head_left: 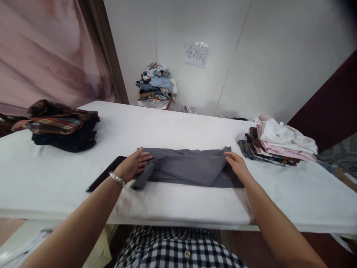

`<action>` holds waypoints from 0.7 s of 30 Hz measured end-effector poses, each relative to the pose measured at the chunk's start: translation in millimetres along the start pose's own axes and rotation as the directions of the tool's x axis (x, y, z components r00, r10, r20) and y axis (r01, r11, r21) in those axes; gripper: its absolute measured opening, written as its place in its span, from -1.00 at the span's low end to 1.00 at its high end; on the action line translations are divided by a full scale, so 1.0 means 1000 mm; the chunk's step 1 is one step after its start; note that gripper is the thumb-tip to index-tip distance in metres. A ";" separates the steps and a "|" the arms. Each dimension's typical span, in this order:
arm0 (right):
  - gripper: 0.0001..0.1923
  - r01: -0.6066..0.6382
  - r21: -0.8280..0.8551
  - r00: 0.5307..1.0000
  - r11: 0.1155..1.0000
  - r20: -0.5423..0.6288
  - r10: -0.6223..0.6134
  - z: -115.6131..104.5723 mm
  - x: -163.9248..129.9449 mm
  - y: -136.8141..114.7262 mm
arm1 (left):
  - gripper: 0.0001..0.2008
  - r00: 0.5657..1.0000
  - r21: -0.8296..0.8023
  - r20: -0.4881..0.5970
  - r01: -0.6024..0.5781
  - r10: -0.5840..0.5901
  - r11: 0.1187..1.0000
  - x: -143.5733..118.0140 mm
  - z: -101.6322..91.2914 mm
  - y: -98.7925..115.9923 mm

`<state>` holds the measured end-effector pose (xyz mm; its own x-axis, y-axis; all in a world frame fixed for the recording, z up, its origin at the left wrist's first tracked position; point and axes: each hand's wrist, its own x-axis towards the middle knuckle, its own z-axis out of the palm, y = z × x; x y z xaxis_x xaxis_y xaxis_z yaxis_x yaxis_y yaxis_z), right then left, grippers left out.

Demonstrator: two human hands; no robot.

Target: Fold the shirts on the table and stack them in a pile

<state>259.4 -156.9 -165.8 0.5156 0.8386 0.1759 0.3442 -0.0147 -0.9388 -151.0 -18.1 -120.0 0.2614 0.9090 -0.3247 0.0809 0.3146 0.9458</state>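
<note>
Checked garment [178, 249]: black-and-white, buttoned, at the bottom edge below the table front.
Left hand [133, 166]: fingers extended and flat, palm down on the left end of the grey garment; silver bracelet [117, 179] at the wrist; nothing gripped.
Right hand [237, 163]: fingers bent over the garment's right end, fingertips at its upper right corner; whether it pinches the cloth cannot be told.
Grey garment [186, 167]: folded into a long band, long axis running left to right, parallel to the near table edge; lies at the table's middle, near the front.
Dark flat object [104, 174]: just beside the left hand, partly under the wrist.
Table [173, 126]: white cover, open surface behind and before the garment.
Right stack [279, 145]: folded pink, white and patterned clothes, near the garment's right end.
Left stack [61, 124]: plaid and dark navy clothes, well apart.
Far heap [156, 85]: mixed clothes against the white wall.
Paper note [196, 54]: handwritten, on the wall.
Curtain [50, 52]: pinkish, far left.
</note>
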 end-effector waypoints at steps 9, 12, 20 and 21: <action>-0.61 -0.050 0.184 0.996 0.982 -0.067 0.064 0.002 -0.006 0.009 | -0.42 0.920 0.699 0.018 -0.292 0.392 0.653 -0.037 0.017 -0.025; -0.59 -0.035 0.251 0.993 0.967 -0.102 0.063 0.004 -0.005 0.018 | -0.51 0.863 0.867 0.095 -0.317 0.496 0.384 -0.047 0.032 -0.037; -0.54 0.023 0.316 0.993 0.948 -0.113 0.013 0.003 -0.005 0.037 | -0.67 0.989 0.259 -0.038 -0.125 0.140 0.958 -0.026 0.002 0.008; -0.54 0.031 0.319 0.993 0.947 -0.115 0.007 0.003 -0.005 0.038 | -0.63 0.994 0.125 -0.029 -0.103 0.108 0.987 -0.020 -0.002 0.016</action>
<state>267.5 -159.9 -203.5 0.6044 0.7705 0.2026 0.0914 0.1856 -0.9784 -156.7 -31.1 -98.7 0.2405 0.9451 -0.2210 0.1730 0.1823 0.9679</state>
